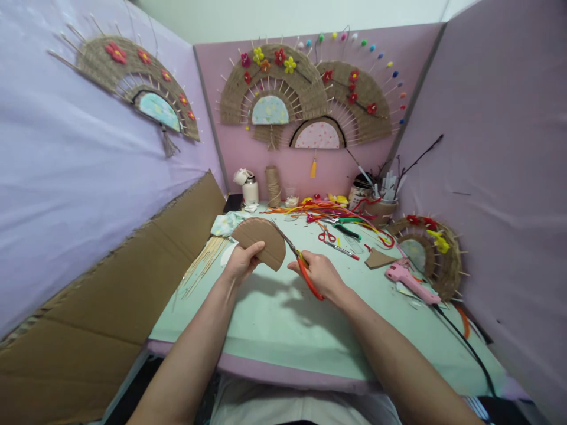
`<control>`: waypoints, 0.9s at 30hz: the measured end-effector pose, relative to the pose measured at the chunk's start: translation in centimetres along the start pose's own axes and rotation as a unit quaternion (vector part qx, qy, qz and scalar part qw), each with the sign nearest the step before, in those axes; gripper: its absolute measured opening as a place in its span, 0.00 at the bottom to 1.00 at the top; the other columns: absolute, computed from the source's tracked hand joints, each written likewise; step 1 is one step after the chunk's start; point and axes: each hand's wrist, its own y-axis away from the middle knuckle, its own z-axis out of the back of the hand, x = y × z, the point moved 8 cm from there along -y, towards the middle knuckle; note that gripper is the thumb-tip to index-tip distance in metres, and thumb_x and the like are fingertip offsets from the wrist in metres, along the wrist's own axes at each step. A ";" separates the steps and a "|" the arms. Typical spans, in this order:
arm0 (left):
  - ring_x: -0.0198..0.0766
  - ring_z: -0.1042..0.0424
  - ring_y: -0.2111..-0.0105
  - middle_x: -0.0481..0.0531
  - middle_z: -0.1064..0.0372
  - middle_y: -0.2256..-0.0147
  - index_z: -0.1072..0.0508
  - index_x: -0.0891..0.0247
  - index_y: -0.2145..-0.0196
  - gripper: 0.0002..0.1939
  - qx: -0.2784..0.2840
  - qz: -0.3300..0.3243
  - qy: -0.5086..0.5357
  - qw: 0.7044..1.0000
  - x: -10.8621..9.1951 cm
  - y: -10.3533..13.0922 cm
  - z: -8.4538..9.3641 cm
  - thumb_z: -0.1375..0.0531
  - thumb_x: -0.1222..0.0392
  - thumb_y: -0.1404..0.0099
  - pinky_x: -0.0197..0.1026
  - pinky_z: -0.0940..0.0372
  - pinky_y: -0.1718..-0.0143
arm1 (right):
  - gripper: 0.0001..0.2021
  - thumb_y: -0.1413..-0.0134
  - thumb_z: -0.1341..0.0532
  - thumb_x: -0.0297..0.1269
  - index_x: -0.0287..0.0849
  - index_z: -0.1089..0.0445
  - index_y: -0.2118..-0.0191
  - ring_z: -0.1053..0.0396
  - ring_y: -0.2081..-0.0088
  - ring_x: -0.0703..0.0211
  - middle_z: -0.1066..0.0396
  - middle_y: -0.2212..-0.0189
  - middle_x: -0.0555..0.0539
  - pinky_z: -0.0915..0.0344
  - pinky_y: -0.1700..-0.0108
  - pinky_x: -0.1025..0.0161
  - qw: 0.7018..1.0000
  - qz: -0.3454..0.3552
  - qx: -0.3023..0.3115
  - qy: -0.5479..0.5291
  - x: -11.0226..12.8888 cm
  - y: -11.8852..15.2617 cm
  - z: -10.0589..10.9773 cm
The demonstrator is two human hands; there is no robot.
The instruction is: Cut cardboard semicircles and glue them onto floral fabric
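Observation:
My left hand (243, 260) grips a half-round piece of brown cardboard (261, 236) by its lower edge, thumb on top. My right hand (321, 273) is closed round the orange-handled scissors (309, 277). Their blades lie at the right rim of the cardboard, and I cannot tell how far apart they are. Both hands are above the pale green table (283, 348). Behind the cardboard lies a patterned cloth (224, 225), and a bundle of thin sticks (201, 268) is left of my left hand.
A pink glue gun (411, 283) with a black cord rests on the right, beside a woven fan (449, 268). Pliers (346, 231), small red scissors (326, 236), a pen (341, 250) and a cardboard scrap (378, 258) lie beyond my right hand. A cardboard sheet (119, 283) stands along the left edge.

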 end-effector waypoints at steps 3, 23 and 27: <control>0.39 0.26 0.68 0.53 0.24 0.67 0.26 0.66 0.63 0.21 0.004 0.001 -0.002 1.000 -0.1 -0.1 0.0 0.28 0.65 0.57 0.37 0.29 0.67 | 0.22 0.44 0.43 0.55 0.45 0.40 0.80 0.42 0.78 0.61 0.33 0.81 0.49 0.54 0.74 0.65 1.000 0.006 0.005 -0.007 -0.1 0.0 0.2; 0.42 0.26 0.64 0.55 0.24 0.64 0.25 0.67 0.63 0.25 0.028 0.018 -0.063 0.997 0.7 0.0 -0.1 0.27 0.61 0.61 0.42 0.30 0.62 | 0.12 0.47 0.42 0.44 0.43 0.38 0.60 0.36 0.62 0.56 0.36 0.60 0.46 0.41 0.61 0.62 0.988 0.049 0.132 -0.060 -0.8 0.7 -0.5; 0.45 0.27 0.61 0.55 0.24 0.63 0.26 0.67 0.62 0.27 0.036 0.018 -0.098 0.994 0.8 0.1 -0.2 0.26 0.59 0.62 0.46 0.32 0.57 | 0.12 0.47 0.41 0.46 0.44 0.39 0.64 0.37 0.66 0.59 0.37 0.63 0.49 0.44 0.65 0.65 0.991 0.038 0.125 -0.016 -1.2 0.9 -0.6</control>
